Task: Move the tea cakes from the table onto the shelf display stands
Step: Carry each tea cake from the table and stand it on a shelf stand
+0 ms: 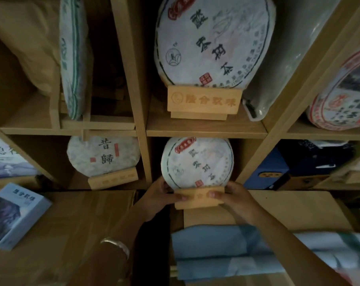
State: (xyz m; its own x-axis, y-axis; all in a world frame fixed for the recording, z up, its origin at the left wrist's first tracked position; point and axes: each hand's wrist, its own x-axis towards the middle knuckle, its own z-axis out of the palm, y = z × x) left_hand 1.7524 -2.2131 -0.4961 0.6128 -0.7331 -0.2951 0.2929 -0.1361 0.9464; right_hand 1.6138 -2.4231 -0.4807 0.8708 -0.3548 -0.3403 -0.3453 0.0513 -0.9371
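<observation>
A round tea cake (197, 162) in white paper with black characters stands upright on a wooden display stand (198, 200) in the lower middle shelf cell. My left hand (162, 197) grips the stand's left end, thumb on its front face. My right hand (234, 200) grips its right end the same way. Another wrapped tea cake (214, 40) sits on its own wooden stand (203, 102) in the cell above. A third tea cake (103, 155) rests on a stand (113, 180) in the lower left cell.
The wooden shelf (142, 112) has upright dividers between cells. A tea cake stands edge-on (76, 58) at upper left, another (344, 93) at the right. Cardboard boxes (72, 223) lie below, with a printed box (14, 215) on the left and pale blue packaging (236, 252) under my right arm.
</observation>
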